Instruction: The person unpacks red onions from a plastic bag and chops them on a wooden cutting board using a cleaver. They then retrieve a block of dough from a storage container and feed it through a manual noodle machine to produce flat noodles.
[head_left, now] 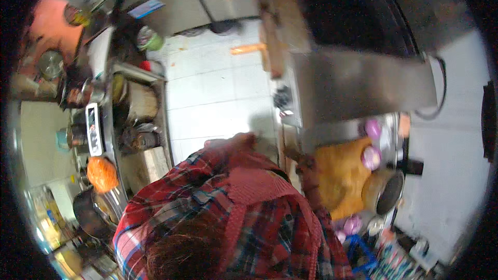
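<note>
My left hand is a blur at the end of a red plaid sleeve, in front of my body and above the white tiled floor. Whether it holds anything cannot be made out. To the right, my right hand is small, dark and blurred at the counter's edge, beside the wooden cutting board; its fingers are unclear. A metal pot stands at the board's right side. Purple onions, one of them a pale-faced onion, lie around the board.
A steel surface lies beyond the board, with a black cable at its far side. Shelves at left hold pots, an orange bag and a dark pan. A green container stands near the floor; a blue plastic frame is at lower right.
</note>
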Demonstrator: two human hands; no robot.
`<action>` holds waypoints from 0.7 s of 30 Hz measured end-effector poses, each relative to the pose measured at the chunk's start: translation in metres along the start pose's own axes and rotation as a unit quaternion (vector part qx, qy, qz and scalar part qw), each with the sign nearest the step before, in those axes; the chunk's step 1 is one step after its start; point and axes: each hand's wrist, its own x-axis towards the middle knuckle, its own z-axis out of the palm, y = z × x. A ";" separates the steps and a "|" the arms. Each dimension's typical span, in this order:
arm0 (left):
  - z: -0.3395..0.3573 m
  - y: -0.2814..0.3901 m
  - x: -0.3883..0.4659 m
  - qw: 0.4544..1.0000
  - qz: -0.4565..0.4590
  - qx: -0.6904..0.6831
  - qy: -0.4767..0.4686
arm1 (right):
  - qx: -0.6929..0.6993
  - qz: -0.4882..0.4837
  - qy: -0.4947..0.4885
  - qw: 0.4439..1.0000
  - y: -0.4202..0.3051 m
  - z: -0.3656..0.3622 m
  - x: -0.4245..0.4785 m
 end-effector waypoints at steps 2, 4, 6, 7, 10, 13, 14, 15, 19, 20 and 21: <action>-0.044 -0.051 -0.007 0.995 -0.021 -0.076 0.055 | -0.017 -0.091 0.022 0.995 0.027 -0.011 0.002; -0.122 -0.118 -0.020 0.946 -0.018 -0.306 0.104 | -0.024 -0.111 -0.004 0.994 0.031 0.001 0.018; -0.272 -0.164 -0.042 0.873 0.050 0.384 0.296 | -0.017 -0.097 -0.031 0.995 0.020 0.027 0.023; -0.353 -0.163 -0.057 0.823 -0.028 0.425 0.376 | -0.014 -0.094 -0.016 0.995 0.013 0.029 0.015; -0.514 -0.134 -0.078 0.793 -0.144 0.397 0.439 | -0.107 -0.140 0.067 0.982 0.004 0.019 -0.021; -0.536 -0.156 -0.049 0.808 -0.186 0.377 0.412 | -0.106 -0.108 0.102 0.983 -0.009 0.039 -0.024; -0.513 -0.155 -0.012 0.837 -0.171 0.366 0.370 | -0.142 -0.141 0.165 0.966 0.010 0.039 -0.021; -0.489 -0.163 0.004 0.860 -0.160 0.356 0.329 | -0.128 -0.135 0.177 0.967 0.007 0.050 -0.030; -0.302 -0.177 0.084 0.976 -0.117 0.140 -0.118 | -0.058 -0.139 0.250 0.956 0.031 0.078 -0.058; -0.235 -0.175 0.093 0.962 -0.119 0.002 -0.247 | -0.107 -0.139 0.291 0.940 0.037 0.078 -0.065; -0.166 -0.162 0.104 0.912 -0.102 -0.112 -0.382 | -0.157 -0.139 0.332 0.920 0.039 0.077 -0.075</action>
